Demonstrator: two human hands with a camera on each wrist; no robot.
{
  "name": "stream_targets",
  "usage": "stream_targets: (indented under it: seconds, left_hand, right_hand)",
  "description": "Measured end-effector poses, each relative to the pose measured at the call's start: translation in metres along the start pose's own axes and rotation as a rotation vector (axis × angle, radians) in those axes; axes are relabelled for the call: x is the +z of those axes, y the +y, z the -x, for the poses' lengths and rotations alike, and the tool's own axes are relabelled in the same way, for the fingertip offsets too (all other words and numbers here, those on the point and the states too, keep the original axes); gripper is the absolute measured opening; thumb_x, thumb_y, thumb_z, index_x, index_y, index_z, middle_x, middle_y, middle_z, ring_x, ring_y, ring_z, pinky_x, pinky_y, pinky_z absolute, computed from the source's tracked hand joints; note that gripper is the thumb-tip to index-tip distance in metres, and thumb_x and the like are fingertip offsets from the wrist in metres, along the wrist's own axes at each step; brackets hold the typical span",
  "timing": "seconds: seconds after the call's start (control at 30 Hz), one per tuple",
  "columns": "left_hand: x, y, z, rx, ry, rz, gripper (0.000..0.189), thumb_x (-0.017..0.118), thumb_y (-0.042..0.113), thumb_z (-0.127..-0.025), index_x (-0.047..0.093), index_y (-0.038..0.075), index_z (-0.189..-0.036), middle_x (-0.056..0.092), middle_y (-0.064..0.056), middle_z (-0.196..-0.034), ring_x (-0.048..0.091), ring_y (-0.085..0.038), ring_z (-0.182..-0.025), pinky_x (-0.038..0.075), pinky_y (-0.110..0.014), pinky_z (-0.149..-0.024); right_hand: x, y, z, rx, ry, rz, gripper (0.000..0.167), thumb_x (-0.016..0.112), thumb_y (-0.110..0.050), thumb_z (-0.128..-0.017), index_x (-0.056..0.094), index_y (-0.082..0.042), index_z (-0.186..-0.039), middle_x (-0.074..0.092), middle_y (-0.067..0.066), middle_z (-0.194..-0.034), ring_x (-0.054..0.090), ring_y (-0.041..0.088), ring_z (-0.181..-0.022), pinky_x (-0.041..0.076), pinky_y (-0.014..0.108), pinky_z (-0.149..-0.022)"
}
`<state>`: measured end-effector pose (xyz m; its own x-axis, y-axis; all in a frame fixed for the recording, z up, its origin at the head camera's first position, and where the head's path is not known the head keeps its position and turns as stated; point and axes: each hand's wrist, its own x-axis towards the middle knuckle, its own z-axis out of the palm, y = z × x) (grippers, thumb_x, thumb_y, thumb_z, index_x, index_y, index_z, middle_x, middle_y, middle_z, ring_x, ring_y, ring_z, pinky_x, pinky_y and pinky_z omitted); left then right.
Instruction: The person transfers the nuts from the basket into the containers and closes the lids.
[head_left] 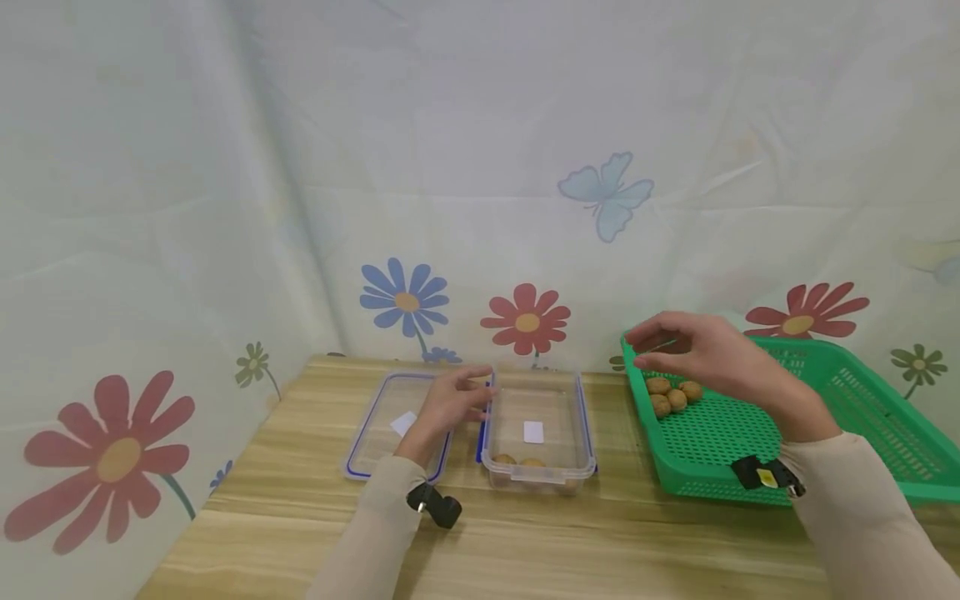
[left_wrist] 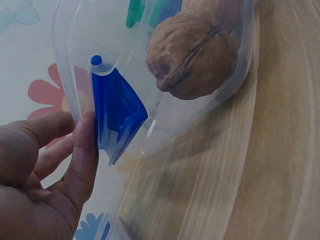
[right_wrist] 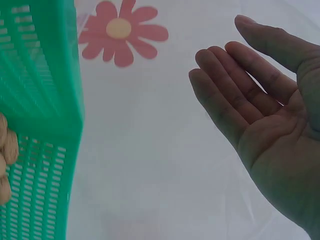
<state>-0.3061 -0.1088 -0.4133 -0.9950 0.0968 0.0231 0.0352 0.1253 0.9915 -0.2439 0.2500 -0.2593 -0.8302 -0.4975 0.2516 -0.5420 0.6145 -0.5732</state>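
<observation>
In the head view, a clear plastic food container (head_left: 534,475) with blue side latches stands on the table, a white label and walnuts (head_left: 532,462) inside it. My left hand (head_left: 450,404) is at its left rim. In the left wrist view, the fingers (left_wrist: 82,160) pinch the rim beside a blue latch (left_wrist: 115,107), and a walnut (left_wrist: 192,55) shows through the wall. My right hand (head_left: 712,350) hovers, bent and holding nothing, over the left part of a green basket (head_left: 663,467). Several walnuts (head_left: 677,401) lie in the basket's left corner.
A clear lid (head_left: 360,475) with a blue seal and a white label lies on the wooden table (head_left: 247,517), left of the container and partly behind my left hand. A flower-printed curtain (head_left: 480,167) hangs along the table's back and left sides.
</observation>
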Motion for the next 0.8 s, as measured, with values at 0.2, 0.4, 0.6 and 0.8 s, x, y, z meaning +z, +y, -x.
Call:
stream_targets:
  seconds: [0.2,0.4,0.6,0.8]
  left_hand:
    - [0.0,0.001,0.001,0.004,0.003,-0.014,0.048,0.075,0.006,-0.099,0.063,0.0,-0.145,0.072,-0.023,-0.116,0.071,-0.044,-0.107,0.067,-0.033,-0.071]
    - [-0.001,0.0,0.0,0.003,0.003,-0.022,0.048,0.076,0.007,-0.099,0.063,0.0,-0.145,0.072,-0.023,-0.117,0.072,-0.042,-0.107,0.067,-0.034,-0.073]
    - [-0.001,0.002,0.001,-0.002,0.003,-0.017,0.048,0.076,0.006,-0.099,0.063,0.001,-0.145,0.072,-0.023,-0.117,0.072,-0.041,-0.107,0.067,-0.034,-0.074]
    - [-0.001,0.002,-0.001,-0.006,-0.002,-0.01,0.047,0.074,0.004,-0.1,0.063,0.001,-0.145,0.072,-0.024,-0.118,0.072,-0.039,-0.104,0.066,-0.032,-0.073]
  right_hand:
    - [-0.022,0.016,-0.005,0.04,-0.003,0.063,0.035,0.075,-0.025,-0.102,0.071,-0.009,-0.133,0.073,0.006,-0.128,0.071,0.026,-0.113,0.057,0.02,-0.09]
    - [-0.033,0.039,-0.011,0.064,-0.007,0.095,0.035,0.075,-0.026,-0.103,0.071,-0.008,-0.133,0.073,0.007,-0.126,0.069,0.028,-0.116,0.056,0.019,-0.088]
    - [-0.037,0.066,-0.014,0.105,-0.01,0.106,0.036,0.074,-0.027,-0.103,0.071,-0.007,-0.133,0.074,0.008,-0.125,0.068,0.03,-0.117,0.056,0.026,-0.09]
    - [-0.038,0.089,-0.015,0.146,-0.037,0.088,0.041,0.072,-0.029,-0.104,0.068,-0.005,-0.137,0.073,0.013,-0.129,0.067,0.032,-0.118,0.057,0.032,-0.091]
